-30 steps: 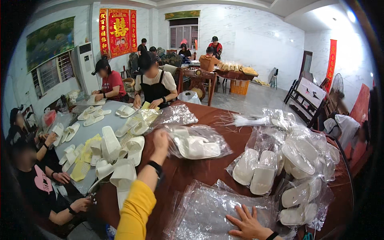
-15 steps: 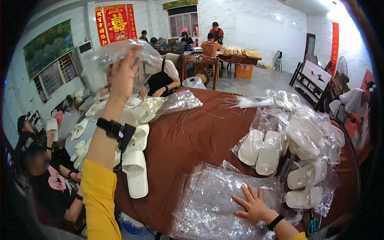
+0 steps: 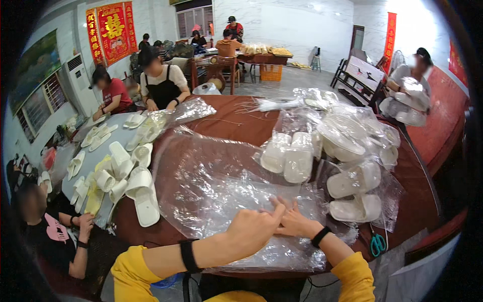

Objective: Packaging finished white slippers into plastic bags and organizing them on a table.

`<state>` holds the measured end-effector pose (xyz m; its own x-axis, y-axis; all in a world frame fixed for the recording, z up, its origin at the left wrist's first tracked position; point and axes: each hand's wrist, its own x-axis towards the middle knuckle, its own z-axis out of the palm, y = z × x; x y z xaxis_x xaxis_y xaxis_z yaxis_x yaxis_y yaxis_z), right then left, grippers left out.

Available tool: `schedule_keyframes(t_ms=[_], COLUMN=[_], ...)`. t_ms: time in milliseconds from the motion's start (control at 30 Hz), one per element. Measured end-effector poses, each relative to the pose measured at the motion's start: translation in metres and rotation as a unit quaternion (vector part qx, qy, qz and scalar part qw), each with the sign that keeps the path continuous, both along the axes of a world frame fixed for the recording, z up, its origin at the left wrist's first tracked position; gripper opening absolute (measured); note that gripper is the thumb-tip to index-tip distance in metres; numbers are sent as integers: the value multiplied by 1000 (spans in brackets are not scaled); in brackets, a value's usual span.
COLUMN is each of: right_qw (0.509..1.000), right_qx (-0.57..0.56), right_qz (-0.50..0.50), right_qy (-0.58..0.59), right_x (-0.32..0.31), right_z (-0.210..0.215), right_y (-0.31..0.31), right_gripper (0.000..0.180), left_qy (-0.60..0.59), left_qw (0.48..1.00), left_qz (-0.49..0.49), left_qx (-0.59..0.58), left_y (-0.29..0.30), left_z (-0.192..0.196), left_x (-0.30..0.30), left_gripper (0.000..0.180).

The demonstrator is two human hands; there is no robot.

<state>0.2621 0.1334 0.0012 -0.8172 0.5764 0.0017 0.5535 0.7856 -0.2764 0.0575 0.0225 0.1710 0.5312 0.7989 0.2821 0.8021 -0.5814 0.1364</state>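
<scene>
My left hand [image 3: 254, 227] curls in front of me, its fingertips bunched on a clear plastic bag [image 3: 201, 173] over the brown tablecloth. My right hand [image 3: 297, 223] meets it there, fingers apart and partly blurred, resting on the plastic; the left hand covers part of it. Under both hands lie several more clear bags [image 3: 292, 259], flat and crinkled. To their right, white slippers [image 3: 354, 194] lie packed in clear plastic, and another bagged pair [image 3: 288, 157] is just beyond. Loose white slippers [image 3: 145, 199] sit at the left edge of the cloth.
Teal scissors [image 3: 377, 244] lie at the front right edge. White ties [image 3: 271, 103] are at the far side of the brown tablecloth [image 3: 226, 118]. A grey table [image 3: 95, 156] with slippers adjoins on the left, with people around it. Another person [image 3: 410, 85] holds slippers at far right.
My left hand has come down from high on the left with a clear bag, which now spreads over the cloth. My right hand has drawn in beside it. The view has turned right.
</scene>
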Motion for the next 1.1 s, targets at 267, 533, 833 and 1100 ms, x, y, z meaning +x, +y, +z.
schedule_keyframes(t_ms=[267,533,833,1100], right_qw=[718,814,875,991], right_qx=[-399,-309,-281,74], right_qz=[-282,-209,-272,-40], right_qy=[495,445,283,106], right_x=[37,59,109,46], right_z=[82,76,54,86], right_y=[-20,-42,-27,-51], right_gripper=[46,56,47,64], left_qy=[66,9,47,96], left_qw=[997,986,983,971], left_qz=[27,-31,-120,-112], left_qx=[-18,-162,-128,-186], left_y=[35,3,-40,-52], left_z=[-56,-40,-92,-138], left_x=[68,84,-9,-13], left_gripper=[41,52,80,74])
